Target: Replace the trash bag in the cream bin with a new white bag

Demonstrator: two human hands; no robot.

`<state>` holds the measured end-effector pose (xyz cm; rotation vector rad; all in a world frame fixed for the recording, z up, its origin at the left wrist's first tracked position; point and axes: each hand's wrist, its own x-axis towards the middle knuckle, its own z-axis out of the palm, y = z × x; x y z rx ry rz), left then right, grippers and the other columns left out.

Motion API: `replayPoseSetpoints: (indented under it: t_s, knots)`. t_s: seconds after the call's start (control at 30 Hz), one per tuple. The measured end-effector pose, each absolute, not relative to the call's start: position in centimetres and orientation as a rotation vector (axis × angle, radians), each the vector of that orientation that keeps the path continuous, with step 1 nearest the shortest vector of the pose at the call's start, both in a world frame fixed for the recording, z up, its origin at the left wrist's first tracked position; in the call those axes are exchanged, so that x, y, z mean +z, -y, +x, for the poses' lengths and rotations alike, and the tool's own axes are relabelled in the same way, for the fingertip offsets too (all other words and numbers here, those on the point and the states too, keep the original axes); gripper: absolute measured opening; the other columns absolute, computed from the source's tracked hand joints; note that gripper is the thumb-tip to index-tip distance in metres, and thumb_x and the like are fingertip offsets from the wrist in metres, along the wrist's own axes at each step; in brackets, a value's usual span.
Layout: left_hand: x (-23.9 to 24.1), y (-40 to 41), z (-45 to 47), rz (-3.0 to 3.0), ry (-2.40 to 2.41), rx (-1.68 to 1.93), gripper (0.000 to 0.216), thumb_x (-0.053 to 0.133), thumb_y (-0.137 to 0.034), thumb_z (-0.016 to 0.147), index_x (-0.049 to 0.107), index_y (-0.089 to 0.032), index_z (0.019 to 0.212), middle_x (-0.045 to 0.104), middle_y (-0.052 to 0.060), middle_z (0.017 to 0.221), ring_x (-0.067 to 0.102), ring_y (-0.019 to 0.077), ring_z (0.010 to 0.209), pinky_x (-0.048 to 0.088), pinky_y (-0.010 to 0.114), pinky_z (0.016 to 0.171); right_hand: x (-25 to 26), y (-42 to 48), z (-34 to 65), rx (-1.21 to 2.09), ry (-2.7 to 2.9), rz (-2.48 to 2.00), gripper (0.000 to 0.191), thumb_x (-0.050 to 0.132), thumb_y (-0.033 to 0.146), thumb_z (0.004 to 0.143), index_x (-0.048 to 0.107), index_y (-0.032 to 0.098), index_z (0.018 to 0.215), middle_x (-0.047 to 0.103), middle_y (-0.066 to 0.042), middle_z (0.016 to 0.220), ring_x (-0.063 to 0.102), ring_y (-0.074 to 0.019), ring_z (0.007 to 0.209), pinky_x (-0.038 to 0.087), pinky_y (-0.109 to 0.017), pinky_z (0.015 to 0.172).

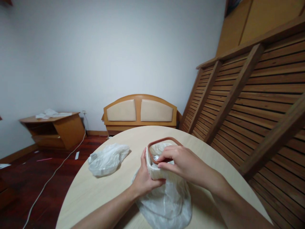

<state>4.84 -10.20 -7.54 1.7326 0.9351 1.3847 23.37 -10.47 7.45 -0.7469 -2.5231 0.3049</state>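
Observation:
A small cream bin (pixel 154 170) with a brown rim ring (pixel 164 140) stands on a round pale table (pixel 95 190), wrapped in a translucent plastic bag (pixel 166 203). My left hand (pixel 144 179) grips the bin's left side over the bag, fingers curled around it. My right hand (pixel 178 160) rests on the rim's near edge, fingers pinched on the brown ring and the bag's edge. Something shiny sits inside the bin, partly hidden by my right hand.
A second crumpled plastic bag (pixel 107 159) lies on the table to the left. Beyond stand a wooden headboard (pixel 140 111) against the wall, a low wooden cabinet (pixel 54 130) at the left, slatted wooden panels (pixel 250 101) at the right, and a white cable (pixel 54 173) on the dark floor.

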Motion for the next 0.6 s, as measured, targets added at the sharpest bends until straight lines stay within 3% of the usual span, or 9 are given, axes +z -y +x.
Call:
replayPoseSetpoints:
  t_s: [0.13, 0.3, 0.6]
  knots:
    - [-7.1, 10.5, 5.0, 1.709, -0.935, 1.418, 0.130, 0.083, -0.022, 0.062, -0.008, -0.024, 0.154, 0.037, 0.015, 0.154, 0.042, 0.0344, 0.141, 0.030, 0.051, 0.121, 7.8, 10.3, 22.0, 0.369, 2.605, -0.815, 0.005, 0.076, 0.028, 0.081, 0.079, 0.024, 0.084, 0.075, 0.002, 0.077, 0.065, -0.0156, 0.070, 0.040, -0.026, 0.063]
    - [-7.1, 10.6, 5.2, 1.721, -0.997, 1.465, 0.128, 0.083, -0.017, 0.059, -0.002, -0.026, 0.154, 0.042, 0.012, 0.148, 0.051, 0.0306, 0.132, 0.037, 0.050, 0.117, 7.3, 9.8, 21.5, 0.522, 2.618, -0.838, 0.006, 0.077, 0.025, 0.079, 0.078, 0.020, 0.083, 0.075, 0.001, 0.079, 0.064, -0.0145, 0.071, 0.039, -0.025, 0.065]
    - [-6.6, 10.3, 5.7, 1.650, -0.979, 1.387, 0.131, 0.078, -0.011, 0.060, -0.010, -0.029, 0.155, 0.062, 0.005, 0.120, 0.065, 0.0253, 0.106, 0.052, 0.046, 0.101, 7.1, 8.4, 21.8, 0.751, 2.584, -0.785, 0.010, 0.081, 0.025, 0.077, 0.076, 0.019, 0.084, 0.068, 0.003, 0.072, 0.056, -0.0118, 0.066, 0.036, -0.023, 0.060]
